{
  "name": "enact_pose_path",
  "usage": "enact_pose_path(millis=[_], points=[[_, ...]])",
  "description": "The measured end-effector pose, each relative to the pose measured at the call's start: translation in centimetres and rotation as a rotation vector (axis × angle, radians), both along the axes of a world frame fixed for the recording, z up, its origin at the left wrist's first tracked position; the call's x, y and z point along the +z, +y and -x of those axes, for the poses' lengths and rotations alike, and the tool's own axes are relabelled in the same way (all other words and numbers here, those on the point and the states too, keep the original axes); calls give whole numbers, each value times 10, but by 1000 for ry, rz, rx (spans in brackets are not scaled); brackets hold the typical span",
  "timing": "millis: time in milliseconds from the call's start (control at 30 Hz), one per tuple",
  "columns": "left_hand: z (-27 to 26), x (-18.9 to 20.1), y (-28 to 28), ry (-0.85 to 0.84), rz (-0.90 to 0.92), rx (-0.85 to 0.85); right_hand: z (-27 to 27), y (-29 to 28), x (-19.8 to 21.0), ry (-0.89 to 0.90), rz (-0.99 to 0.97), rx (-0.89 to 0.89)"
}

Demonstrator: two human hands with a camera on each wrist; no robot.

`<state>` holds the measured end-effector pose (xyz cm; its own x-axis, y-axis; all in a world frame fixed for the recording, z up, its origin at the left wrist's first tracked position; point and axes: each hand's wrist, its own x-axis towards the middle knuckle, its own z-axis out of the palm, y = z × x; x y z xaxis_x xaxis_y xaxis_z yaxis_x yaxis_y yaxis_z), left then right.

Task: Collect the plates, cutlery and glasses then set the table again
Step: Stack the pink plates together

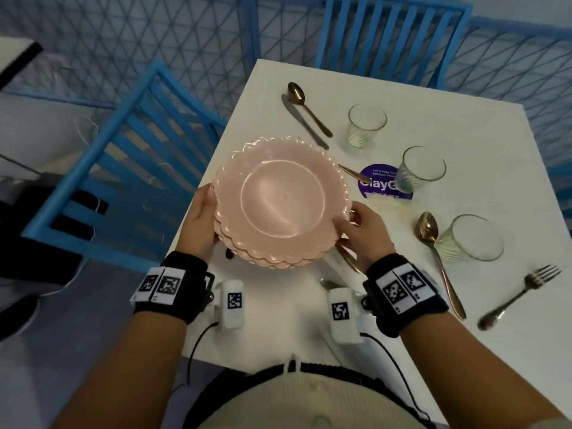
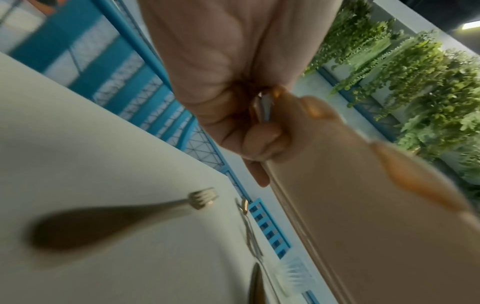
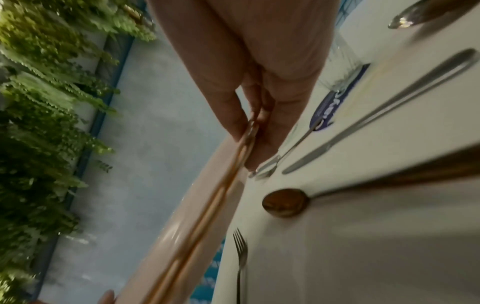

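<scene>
Holding the stack of pink plates point(image 1: 282, 201) just above the near left part of the white table point(image 1: 483, 351), the left hand point(image 1: 201, 221) and right hand point(image 1: 360, 232) curl round opposite scalloped rims. The plates look gathered, glossy and ceramic. Still uncollected further right: three ribbed clear glasses point(image 1: 366, 125), bronze-toned spoons point(image 1: 428, 230), a dull knife point(image 1: 305, 123) and a fork point(image 1: 520, 297).

The head camera is looking steeply down over the square white table point(image 1: 464, 274). Each wrist camera is sitting close along its hand, facing outward; both are sharing the stacked scalloped pink plates point(image 1: 281, 202) with it.
</scene>
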<state>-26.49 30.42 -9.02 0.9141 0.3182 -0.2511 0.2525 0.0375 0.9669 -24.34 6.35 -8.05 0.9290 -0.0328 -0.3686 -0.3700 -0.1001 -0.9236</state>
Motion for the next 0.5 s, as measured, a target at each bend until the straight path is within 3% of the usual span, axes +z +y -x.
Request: enact_pose_path(millis=[67, 233, 500], points=[[16, -5, 14, 21, -42, 60, 10, 11, -11, 45, 25, 57], [55, -20, 52, 65, -383, 97, 39, 40, -25, 120, 118, 288], [100, -29, 90, 156, -320, 134, 53, 77, -31, 170, 193, 536]])
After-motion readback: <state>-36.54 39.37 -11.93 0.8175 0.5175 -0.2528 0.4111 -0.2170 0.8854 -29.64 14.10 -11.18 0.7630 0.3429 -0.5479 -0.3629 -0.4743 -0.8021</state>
